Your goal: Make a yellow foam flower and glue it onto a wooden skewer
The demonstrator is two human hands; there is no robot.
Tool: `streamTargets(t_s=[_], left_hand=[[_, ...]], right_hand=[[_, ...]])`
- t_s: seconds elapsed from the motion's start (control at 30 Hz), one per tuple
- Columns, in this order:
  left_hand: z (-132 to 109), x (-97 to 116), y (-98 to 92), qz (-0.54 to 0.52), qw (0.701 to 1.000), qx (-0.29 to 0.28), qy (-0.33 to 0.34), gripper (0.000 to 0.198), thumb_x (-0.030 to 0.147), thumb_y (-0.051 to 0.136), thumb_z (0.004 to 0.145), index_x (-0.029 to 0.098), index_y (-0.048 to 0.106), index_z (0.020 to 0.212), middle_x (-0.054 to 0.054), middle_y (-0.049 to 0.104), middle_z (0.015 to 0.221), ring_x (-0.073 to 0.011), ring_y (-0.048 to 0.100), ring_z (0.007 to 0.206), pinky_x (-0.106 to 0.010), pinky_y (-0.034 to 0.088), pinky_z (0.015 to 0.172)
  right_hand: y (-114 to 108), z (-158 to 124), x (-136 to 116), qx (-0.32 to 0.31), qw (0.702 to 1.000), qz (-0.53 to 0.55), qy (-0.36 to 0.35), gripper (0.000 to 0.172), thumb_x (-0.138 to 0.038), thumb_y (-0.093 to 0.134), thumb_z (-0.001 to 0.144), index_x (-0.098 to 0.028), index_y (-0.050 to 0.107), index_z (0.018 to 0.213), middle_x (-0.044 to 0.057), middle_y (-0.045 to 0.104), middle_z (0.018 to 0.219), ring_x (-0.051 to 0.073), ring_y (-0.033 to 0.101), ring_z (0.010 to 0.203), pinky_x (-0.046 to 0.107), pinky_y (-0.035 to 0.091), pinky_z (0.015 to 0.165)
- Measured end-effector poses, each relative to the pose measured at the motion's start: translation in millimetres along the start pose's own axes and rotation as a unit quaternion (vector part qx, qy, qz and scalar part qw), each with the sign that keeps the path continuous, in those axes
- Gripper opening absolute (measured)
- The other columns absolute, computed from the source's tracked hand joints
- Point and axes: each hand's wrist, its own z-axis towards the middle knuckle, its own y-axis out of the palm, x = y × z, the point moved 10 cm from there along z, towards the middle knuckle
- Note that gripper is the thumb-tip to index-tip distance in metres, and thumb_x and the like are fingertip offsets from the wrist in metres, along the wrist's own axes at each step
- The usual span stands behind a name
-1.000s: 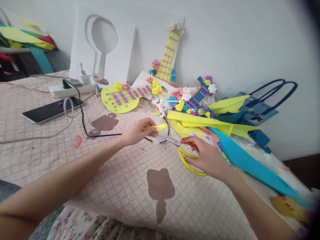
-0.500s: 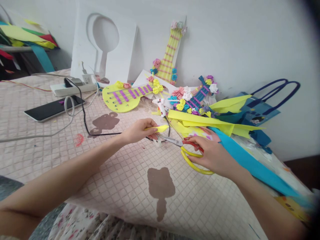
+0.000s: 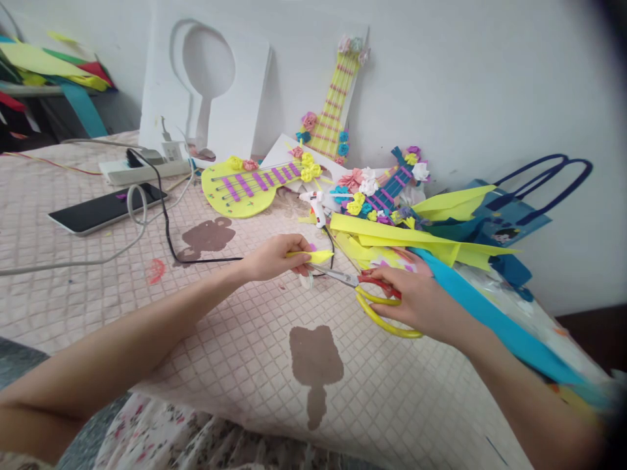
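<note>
My left hand (image 3: 274, 256) pinches a small yellow foam strip (image 3: 316, 256) just above the quilted tabletop. My right hand (image 3: 416, 301) grips yellow-and-red-handled scissors (image 3: 365, 290). Their metal blades point left, with the tips right under the strip. A small roll of clear tape (image 3: 306, 280) lies on the cloth below the strip.
Yellow and blue foam sheets (image 3: 421, 238) are piled to the right, by a blue bag (image 3: 509, 215). Foam guitars with paper flowers (image 3: 255, 186), a glue gun (image 3: 316, 205), a white cut-out board (image 3: 206, 85), a phone (image 3: 102, 209), a power strip (image 3: 142, 170) and cables lie behind.
The yellow strip has tilted flatter in my left hand. My right hand has moved the scissors slightly right and their handles have closed a little.
</note>
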Motion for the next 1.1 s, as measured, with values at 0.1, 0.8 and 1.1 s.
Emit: streamTargets(t_s=[0.1, 0.8, 1.1], left_hand=[[1, -4, -0.5, 0.002, 1.0, 0.004, -0.012, 0.013, 0.024, 0.056, 0.086, 0.011, 0.053, 0.086, -0.01, 0.07, 0.082, -0.0133, 0.068, 0.069, -0.026, 0.056, 0.064], [-3, -12, 10.4, -0.158, 0.984, -0.009, -0.086, 0.023, 0.032, 0.065, 0.081, 0.014, 0.051, 0.084, -0.008, 0.071, 0.086, -0.0125, 0.068, 0.073, -0.023, 0.053, 0.069], [-5, -20, 18.6, -0.208, 0.973, 0.0, -0.1, 0.027, 0.033, 0.067, 0.079, 0.013, 0.051, 0.084, -0.008, 0.07, 0.081, -0.0122, 0.067, 0.069, -0.024, 0.052, 0.067]], right_hand=[[2, -3, 4, 0.004, 1.0, 0.009, 0.008, 0.035, -0.042, 0.061, 0.077, -0.029, 0.058, 0.109, 0.003, 0.069, 0.104, 0.024, 0.065, 0.086, 0.036, 0.05, 0.071], [52, 7, -10, 0.09, 0.932, 0.338, 0.092, 0.042, -0.039, 0.057, 0.081, -0.024, 0.044, 0.118, 0.007, 0.059, 0.106, 0.016, 0.062, 0.076, 0.032, 0.054, 0.068], [95, 40, -35, 0.025, 0.828, 0.557, 0.068, 0.036, -0.043, 0.06, 0.078, -0.022, 0.051, 0.106, 0.002, 0.056, 0.103, 0.008, 0.056, 0.062, 0.024, 0.047, 0.054]])
